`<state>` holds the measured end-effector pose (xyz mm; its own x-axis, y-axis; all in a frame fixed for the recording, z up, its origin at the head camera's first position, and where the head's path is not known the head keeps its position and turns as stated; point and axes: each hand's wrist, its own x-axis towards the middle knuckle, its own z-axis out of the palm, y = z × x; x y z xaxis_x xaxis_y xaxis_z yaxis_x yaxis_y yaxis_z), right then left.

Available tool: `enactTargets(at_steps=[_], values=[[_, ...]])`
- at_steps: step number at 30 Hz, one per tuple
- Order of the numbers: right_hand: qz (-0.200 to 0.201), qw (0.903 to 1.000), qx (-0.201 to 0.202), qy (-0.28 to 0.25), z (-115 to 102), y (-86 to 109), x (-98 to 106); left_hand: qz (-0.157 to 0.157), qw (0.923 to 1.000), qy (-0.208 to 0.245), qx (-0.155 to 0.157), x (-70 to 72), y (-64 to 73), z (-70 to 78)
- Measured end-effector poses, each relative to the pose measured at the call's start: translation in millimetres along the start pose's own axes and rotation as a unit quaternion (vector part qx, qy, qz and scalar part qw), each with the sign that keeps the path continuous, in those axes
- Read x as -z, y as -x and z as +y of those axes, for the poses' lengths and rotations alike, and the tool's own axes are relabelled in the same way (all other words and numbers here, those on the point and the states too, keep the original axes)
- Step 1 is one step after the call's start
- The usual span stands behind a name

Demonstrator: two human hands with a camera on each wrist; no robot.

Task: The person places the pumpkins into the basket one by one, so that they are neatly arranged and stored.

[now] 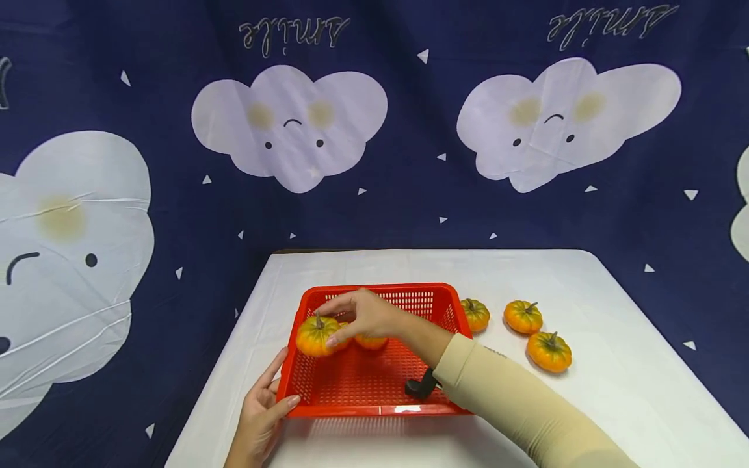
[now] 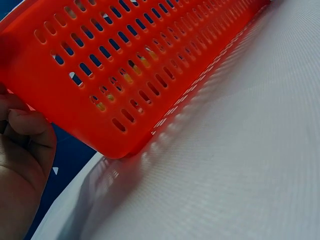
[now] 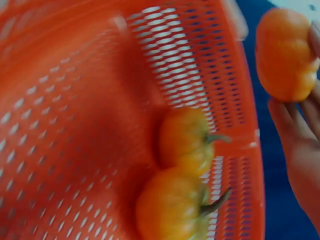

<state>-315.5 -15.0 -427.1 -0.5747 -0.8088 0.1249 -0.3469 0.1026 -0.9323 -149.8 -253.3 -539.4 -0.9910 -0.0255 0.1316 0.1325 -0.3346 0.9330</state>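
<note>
My right hand pinches a small orange-and-green pumpkin between thumb and fingers, over the left part of a red plastic basket. In the right wrist view that pumpkin is raised above the basket's rim. Below it, two more pumpkins, one nearer and one farther, lie inside against the perforated wall, their stems pointing sideways in this view. My left hand grips the basket at its left front corner, thumb on the rim. In the left wrist view, curled fingers hold that corner.
Right of the basket, three pumpkins rest on the white table: one beside its wall, one farther right, one nearer. A black device shows under my right wrist. A dark blue cloud-print curtain hangs behind.
</note>
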Motion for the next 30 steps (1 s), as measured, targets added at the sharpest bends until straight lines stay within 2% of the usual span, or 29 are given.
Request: enactTargets(at_steps=[5,11,18,30], values=[[-0.087,0.9962,-0.009,-0.009,24,0.5,-15,-0.020,0.9996,0.013,-0.014,2.4,1.6,0.0],[-0.141,0.9892,-0.039,-0.001,35,-1.1,-22,-0.026,0.9993,0.017,-0.023,2.4,-0.5,-2.0],[-0.167,0.9844,-0.049,0.026,43,-3.5,-28,-0.012,0.9999,0.008,-0.008,-0.5,-0.8,-2.8],[-0.193,0.9780,-0.032,0.073,52,-7.1,-32,-0.020,0.9997,0.013,-0.007,1.1,1.7,-3.4]])
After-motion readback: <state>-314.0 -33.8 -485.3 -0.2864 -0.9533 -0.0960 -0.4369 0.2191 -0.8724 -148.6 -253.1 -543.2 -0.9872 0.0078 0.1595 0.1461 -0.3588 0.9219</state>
